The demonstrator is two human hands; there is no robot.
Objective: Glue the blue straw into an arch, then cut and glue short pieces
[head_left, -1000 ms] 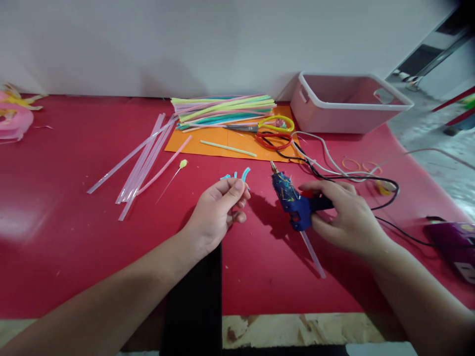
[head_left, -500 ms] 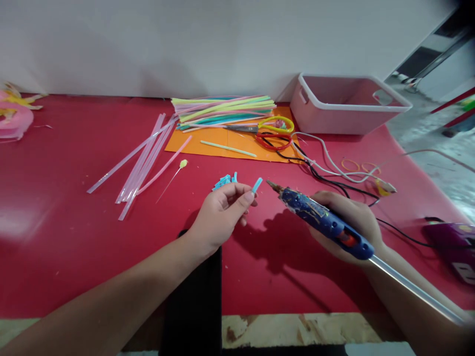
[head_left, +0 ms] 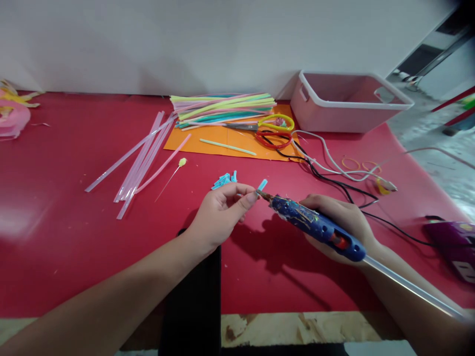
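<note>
Between thumb and forefinger, my left hand (head_left: 226,210) pinches a short light-blue strip (head_left: 262,185), its free end pointing up and right. My right hand (head_left: 343,222) is wrapped round a blue glue gun (head_left: 308,217) smeared with dried glue. The gun's nozzle tip meets the strip's lower end beside my left fingertips; whether it touches I cannot tell. A clear glue stick (head_left: 411,287) juts from the back of the gun. Just behind my left hand lies a small pile of cut light-blue pieces (head_left: 223,181).
Bundled coloured fuzzy-looking stems (head_left: 222,110) and scissors (head_left: 274,132) lie on orange card (head_left: 208,149). Clear glue sticks (head_left: 141,158) and a yellow-tipped wire (head_left: 181,162) lie left. A pink bin (head_left: 334,118), tangled cables (head_left: 322,173) and a purple object (head_left: 449,247) are right.
My right hand has moved the glue gun left, bringing its nozzle from a gap away up to the blue strip. My left hand has stayed nearly in place, still pinching the strip.
</note>
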